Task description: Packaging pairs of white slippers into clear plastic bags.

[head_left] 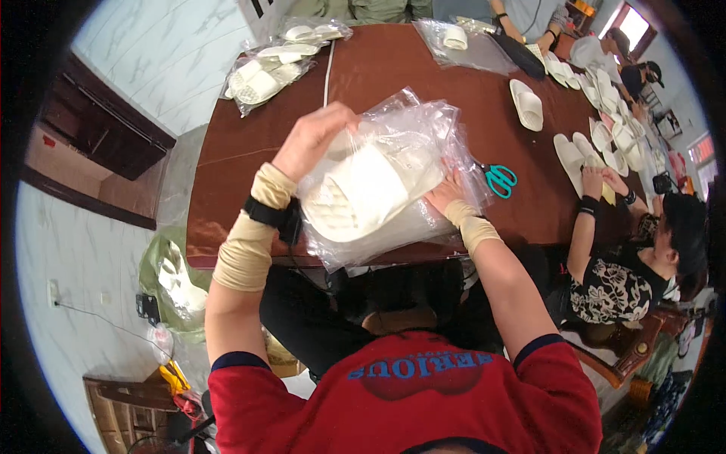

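A pair of cream slippers [355,193] lies in a clear plastic bag [423,121] in front of me, on top of a stack of flat clear bags [408,240]. My left hand [318,136] is closed in a pinch on the bag's upper left edge, raised above the slippers. My right hand [448,193] rests with its fingers stretched out against the right side of the bag and the stack. Just right of it lie scissors [501,181] with teal handles. The second slipper is partly hidden behind the first.
Bagged slippers [261,79] are heaped at the table's far left. A loose slipper [526,106] and several more slippers [605,91] lie to the right. A co-worker [620,280] sits at the right, handling slippers; another person's hands [529,38] work at the far side of the brown table [386,60].
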Available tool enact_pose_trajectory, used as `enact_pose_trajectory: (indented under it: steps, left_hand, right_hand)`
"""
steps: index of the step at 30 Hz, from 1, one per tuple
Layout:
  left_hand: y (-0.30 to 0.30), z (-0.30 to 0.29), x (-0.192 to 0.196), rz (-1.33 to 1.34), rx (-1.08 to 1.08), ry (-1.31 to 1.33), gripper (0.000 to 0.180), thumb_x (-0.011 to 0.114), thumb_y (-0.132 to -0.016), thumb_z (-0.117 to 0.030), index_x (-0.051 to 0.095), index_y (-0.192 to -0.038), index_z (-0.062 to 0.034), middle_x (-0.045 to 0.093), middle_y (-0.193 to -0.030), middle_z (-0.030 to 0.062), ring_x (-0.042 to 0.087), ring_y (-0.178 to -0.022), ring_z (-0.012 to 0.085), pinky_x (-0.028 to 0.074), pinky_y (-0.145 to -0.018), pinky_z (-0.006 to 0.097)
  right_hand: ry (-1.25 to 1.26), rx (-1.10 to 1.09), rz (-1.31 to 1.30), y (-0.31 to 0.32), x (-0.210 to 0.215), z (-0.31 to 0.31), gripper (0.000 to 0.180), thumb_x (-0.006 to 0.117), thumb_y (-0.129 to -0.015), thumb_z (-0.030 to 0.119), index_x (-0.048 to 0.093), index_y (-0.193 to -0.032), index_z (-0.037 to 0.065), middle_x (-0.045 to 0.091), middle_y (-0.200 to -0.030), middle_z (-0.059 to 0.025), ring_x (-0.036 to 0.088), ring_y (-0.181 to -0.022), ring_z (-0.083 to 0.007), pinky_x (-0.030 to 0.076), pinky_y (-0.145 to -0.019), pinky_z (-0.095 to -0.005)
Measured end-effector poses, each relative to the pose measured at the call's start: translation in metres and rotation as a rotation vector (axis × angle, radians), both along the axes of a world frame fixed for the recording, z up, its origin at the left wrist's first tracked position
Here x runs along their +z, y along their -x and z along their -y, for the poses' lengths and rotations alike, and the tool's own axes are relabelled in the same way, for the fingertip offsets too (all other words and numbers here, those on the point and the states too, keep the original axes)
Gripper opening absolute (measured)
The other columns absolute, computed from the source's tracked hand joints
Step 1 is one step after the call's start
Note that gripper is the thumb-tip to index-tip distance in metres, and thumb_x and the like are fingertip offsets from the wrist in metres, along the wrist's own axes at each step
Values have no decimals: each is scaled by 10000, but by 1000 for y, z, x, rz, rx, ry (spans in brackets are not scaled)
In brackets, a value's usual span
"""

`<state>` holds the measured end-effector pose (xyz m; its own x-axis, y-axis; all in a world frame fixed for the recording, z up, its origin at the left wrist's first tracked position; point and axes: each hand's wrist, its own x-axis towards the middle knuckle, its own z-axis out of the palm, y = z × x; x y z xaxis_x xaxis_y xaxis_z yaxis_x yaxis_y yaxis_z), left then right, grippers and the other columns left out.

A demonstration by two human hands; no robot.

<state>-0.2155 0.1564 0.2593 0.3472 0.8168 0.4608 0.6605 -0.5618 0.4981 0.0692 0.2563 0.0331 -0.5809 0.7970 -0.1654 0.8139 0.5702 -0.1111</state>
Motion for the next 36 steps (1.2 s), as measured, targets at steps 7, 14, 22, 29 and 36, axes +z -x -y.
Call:
enact_pose_trajectory:
  steps: [7,14,22,29,36]
  left_hand:
    - [-31,12,-186,363,552,340,495,558,-906,-135,421,-1379,-79,428,-1420,153,379,-1337,297,294,-1101,398]
    - [-33,66,-233,-254,896,196,518,462,-955,-311,371,-1430,-125,319,-1511,74,253,-1410,261,194,-1143,456]
    - [-43,58,-223,-236,866,123,522,489,-944,-292,378,-1427,-125,316,-1511,84,259,-1407,266,210,-1136,458]
    - [-46,59,-225,-233,878,178,522,460,-955,-297,351,-1443,-148,258,-1534,90,228,-1421,248,191,-1144,455]
    - [-45,60,-223,-254,895,151,530,476,-943,-301,362,-1435,-141,256,-1536,84,226,-1422,243,195,-1143,452]
  right_hand:
    - [-182,-163,-225,-63,-92,-47,711,381,-909,529,204,-1505,185,222,-1557,-64,106,-1446,-311,62,-1167,-491]
    - [400,267,-403,-36,5,-39,594,657,-816,331,490,-1345,118,426,-1403,-209,398,-1280,-381,331,-1071,-418]
    - [185,-49,-817,-68,71,-75,170,632,-854,150,679,-963,29,704,-853,-85,669,-764,-175,521,-714,-293]
    - [706,-158,-428,-7,62,-76,222,657,-871,259,672,-1070,163,658,-639,-30,601,-494,-120,471,-442,-266]
    - [34,464,-172,-9,33,-79,474,683,-806,325,563,-1250,210,568,-1254,-108,544,-1116,-320,428,-994,-391]
